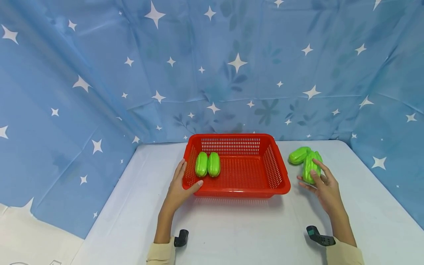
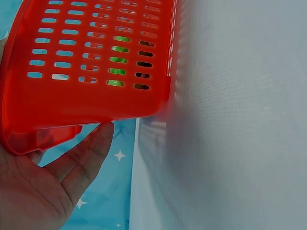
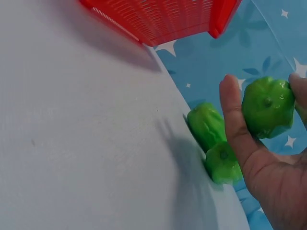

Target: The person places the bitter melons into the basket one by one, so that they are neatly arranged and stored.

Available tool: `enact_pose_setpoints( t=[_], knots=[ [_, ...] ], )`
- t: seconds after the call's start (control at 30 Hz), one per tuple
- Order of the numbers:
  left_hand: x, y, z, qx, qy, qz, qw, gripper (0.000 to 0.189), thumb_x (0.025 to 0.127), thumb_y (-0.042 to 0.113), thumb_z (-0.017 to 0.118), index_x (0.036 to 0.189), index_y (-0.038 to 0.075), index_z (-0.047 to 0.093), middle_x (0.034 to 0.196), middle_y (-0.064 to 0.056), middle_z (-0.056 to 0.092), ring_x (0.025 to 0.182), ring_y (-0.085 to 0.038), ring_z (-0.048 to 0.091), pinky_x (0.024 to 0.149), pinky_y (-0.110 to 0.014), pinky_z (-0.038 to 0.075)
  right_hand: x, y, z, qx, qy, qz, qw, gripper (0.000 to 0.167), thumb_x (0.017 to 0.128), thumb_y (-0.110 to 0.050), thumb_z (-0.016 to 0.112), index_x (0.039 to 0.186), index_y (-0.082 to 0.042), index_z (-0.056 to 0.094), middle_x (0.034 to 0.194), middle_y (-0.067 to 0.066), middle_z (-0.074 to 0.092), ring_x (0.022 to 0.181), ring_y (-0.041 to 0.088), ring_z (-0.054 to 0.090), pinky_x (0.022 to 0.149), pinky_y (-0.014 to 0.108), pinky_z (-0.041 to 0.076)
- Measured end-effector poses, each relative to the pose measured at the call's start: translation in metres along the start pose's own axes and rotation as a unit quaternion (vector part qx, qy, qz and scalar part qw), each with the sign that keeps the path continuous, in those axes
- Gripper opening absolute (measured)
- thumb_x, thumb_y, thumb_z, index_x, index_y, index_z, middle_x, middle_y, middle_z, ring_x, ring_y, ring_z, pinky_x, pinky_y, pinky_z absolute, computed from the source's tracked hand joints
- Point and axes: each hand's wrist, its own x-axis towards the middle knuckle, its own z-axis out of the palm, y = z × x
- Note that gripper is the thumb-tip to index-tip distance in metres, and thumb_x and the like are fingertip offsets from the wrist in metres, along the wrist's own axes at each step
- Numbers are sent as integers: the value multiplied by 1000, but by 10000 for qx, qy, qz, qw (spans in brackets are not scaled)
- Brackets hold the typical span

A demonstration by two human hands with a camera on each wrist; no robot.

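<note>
A red plastic basket (image 1: 232, 192) stands at the back middle of the table, with two green ribbed vegetables (image 1: 208, 164) side by side at its left end. My left hand (image 1: 177, 189) holds the basket's front left corner, thumb over the rim and fingers along the outer left side. To the right of the basket my right hand (image 1: 326, 189) grips another green ribbed vegetable (image 3: 267, 108) between thumb and fingers, above the table. Two more such vegetables lie on the table behind it: one (image 3: 206, 125) plainly seen, the other (image 3: 223, 164) partly hidden in the head view.
A white cloth covers the table (image 1: 232, 232). Behind and beside it hangs a blue curtain (image 1: 225, 73) with white stars, close to the basket's back. Dark wrist devices (image 1: 319, 237) sit on both forearms.
</note>
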Motion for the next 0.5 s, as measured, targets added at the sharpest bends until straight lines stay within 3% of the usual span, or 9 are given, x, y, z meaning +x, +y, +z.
enact_pose_setpoints(
  t=[0.07, 0.2, 0.37, 0.5],
  knots=[
    [0, 1, 0, -11, -3, 16, 10000, 102, 79, 60, 71, 157, 22, 19, 162, 17, 13, 150, -21, 20, 109, -58, 39, 1, -1, 1, -25, 160, 135, 9998, 57, 102, -18, 52, 154, -24, 29, 119, -5, 48, 90, 6, 72, 71, 26, 60],
    [0, 3, -1, -32, 5, 45, 10000, 102, 79, 59, 72, 157, 21, 19, 162, 14, 13, 150, -23, 20, 109, -59, 39, 4, -4, 2, -423, 597, 394, 9965, 57, 100, -25, 55, 153, -29, 33, 134, -2, 38, 100, -9, 57, 72, 18, 58],
    [0, 2, 0, -14, -4, 35, 10000, 102, 79, 60, 71, 157, 21, 20, 162, 15, 13, 150, -21, 20, 109, -58, 39, 6, -7, 2, -669, 887, 613, 9919, 57, 99, -27, 57, 151, -33, 35, 147, 4, 26, 105, -2, 48, 73, 9, 52],
    [0, 1, 0, -20, 2, -17, 10000, 101, 79, 60, 71, 157, 22, 20, 161, 18, 14, 150, -20, 20, 109, -58, 39, 7, -10, 3, -270, 694, 667, 9950, 58, 99, -23, 57, 152, -32, 35, 158, 7, 12, 117, 4, 42, 76, 10, 52]
  ],
)
